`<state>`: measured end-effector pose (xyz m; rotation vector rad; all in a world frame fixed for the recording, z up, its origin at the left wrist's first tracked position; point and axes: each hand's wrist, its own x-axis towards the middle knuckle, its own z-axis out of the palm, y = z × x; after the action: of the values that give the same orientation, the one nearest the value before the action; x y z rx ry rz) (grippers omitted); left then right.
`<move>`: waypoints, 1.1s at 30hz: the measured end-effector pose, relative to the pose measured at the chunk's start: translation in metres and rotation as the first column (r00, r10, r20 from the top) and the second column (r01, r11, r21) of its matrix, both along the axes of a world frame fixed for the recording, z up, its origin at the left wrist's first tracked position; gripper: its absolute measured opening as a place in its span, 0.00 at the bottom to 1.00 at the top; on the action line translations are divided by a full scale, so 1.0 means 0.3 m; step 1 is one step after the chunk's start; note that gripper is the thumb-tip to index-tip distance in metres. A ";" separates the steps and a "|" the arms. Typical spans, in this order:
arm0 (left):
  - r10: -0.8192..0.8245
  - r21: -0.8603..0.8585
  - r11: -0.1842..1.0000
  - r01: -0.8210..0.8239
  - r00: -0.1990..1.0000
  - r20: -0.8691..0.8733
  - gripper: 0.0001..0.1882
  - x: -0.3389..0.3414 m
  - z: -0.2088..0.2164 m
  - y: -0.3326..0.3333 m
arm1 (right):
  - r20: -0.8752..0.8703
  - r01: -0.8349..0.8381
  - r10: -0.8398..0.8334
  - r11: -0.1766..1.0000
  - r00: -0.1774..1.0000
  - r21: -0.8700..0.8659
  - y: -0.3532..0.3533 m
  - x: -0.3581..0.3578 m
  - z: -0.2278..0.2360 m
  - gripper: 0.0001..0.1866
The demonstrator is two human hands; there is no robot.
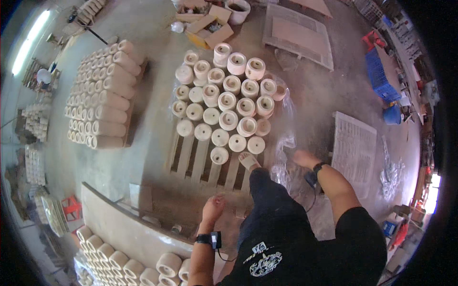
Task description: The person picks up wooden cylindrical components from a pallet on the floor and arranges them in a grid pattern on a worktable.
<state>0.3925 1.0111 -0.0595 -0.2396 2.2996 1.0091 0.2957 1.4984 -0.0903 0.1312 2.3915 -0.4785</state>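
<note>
My left hand (213, 208) hangs in front of the wooden pallet (198, 157) with its fingers loosely bent and nothing in them. On the right, my right hand (305, 158) is held out above the floor beside crumpled clear plastic film (282, 169). Its fingers are somewhat blurred, and I see nothing held. Pale, unglazed-looking clay pots (228, 120) stand close together on the pallet, stacked higher toward the back. Many show a round recess with a small hole in it. Nearest me stands a single pot (219, 155), close to my sandalled foot (248, 160).
A second pallet of stacked pale cylinders (112, 100) stands at the left. At the lower left, a board (129, 217) lies behind more pots (133, 268). Far back are an open cardboard box (210, 31) and a panel (300, 35). A slatted pallet (354, 148) and blue crates (381, 76) are on the right.
</note>
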 end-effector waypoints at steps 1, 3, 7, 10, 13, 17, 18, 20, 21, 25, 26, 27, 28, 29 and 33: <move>-0.015 -0.067 0.998 0.018 0.999 0.052 0.18 -0.031 0.003 -0.001 | 0.049 0.080 -0.080 0.997 0.996 -0.013 0.002 -0.065 -0.040 0.21; 0.005 -0.100 0.995 0.004 0.996 0.086 0.19 -0.132 0.016 0.029 | 0.023 0.163 -0.162 0.985 0.986 -0.057 0.046 -0.144 -0.150 0.21; 0.008 -0.208 0.978 0.013 0.995 0.102 0.19 -0.327 0.004 0.074 | 0.123 0.241 -0.227 0.964 0.966 -0.114 -0.124 -0.382 -0.040 0.20; -0.029 -0.235 0.971 0.041 0.998 0.054 0.20 -0.485 -0.029 0.174 | 0.034 0.362 -0.365 0.901 0.931 -0.240 -0.166 -0.452 -0.150 0.23; -0.084 -0.206 0.976 0.067 0.994 -0.074 0.22 -0.642 -0.106 0.282 | -0.035 0.379 -0.403 0.883 0.915 -0.278 -0.230 -0.584 -0.166 0.32; -0.102 -0.152 0.986 0.068 0.968 -0.228 0.27 -0.829 -0.306 0.444 | -0.299 0.280 -0.312 0.949 0.902 -0.145 -0.173 -0.698 -0.498 0.36; -0.088 -0.154 0.987 0.055 0.973 -0.215 0.29 -0.862 -0.360 0.469 | -0.273 0.282 -0.292 0.956 0.917 -0.075 -0.197 -0.753 -0.544 0.39; -0.067 -0.128 0.991 0.036 0.966 -0.250 0.32 -0.902 -0.499 0.496 | -0.244 0.264 -0.254 0.965 0.936 0.006 -0.253 -0.845 -0.609 0.41; -0.061 -0.104 0.994 0.031 0.953 -0.296 0.35 -0.923 -0.554 0.523 | -0.264 0.265 -0.239 0.962 0.934 0.067 -0.255 -0.884 -0.628 0.42; -0.107 -0.133 0.990 0.051 0.883 -0.458 0.41 -0.950 -0.705 0.582 | -0.260 0.145 -0.076 0.955 0.963 0.258 -0.278 -0.970 -0.738 0.44; -0.093 -0.126 0.991 0.040 0.890 -0.446 0.41 -0.956 -0.743 0.586 | -0.194 0.129 -0.075 0.951 0.978 0.280 -0.307 -0.987 -0.739 0.43; -0.094 -0.124 0.991 0.045 0.899 -0.427 0.40 -0.965 -0.778 0.589 | -0.166 0.130 -0.068 0.907 0.984 0.400 -0.340 -1.003 -0.747 0.40; -0.096 -0.122 0.991 0.049 0.907 -0.410 0.40 -0.971 -0.806 0.592 | -0.156 0.115 -0.056 0.907 0.986 0.404 -0.354 -1.007 -0.749 0.40; -0.085 -0.121 0.992 0.038 0.912 -0.402 0.40 -0.972 -0.825 0.597 | -0.133 0.153 -0.107 0.902 0.985 0.403 -0.370 -1.009 -0.751 0.38; -0.160 -0.246 0.967 0.074 0.924 -0.349 0.31 -0.996 -0.897 0.670 | 0.040 0.266 -0.284 0.932 0.958 0.244 -0.284 -1.038 -0.822 0.31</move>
<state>0.0935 1.2120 -0.3287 0.0002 2.7371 0.7773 -0.0157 1.4132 -0.3367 0.5886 2.3582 -0.3057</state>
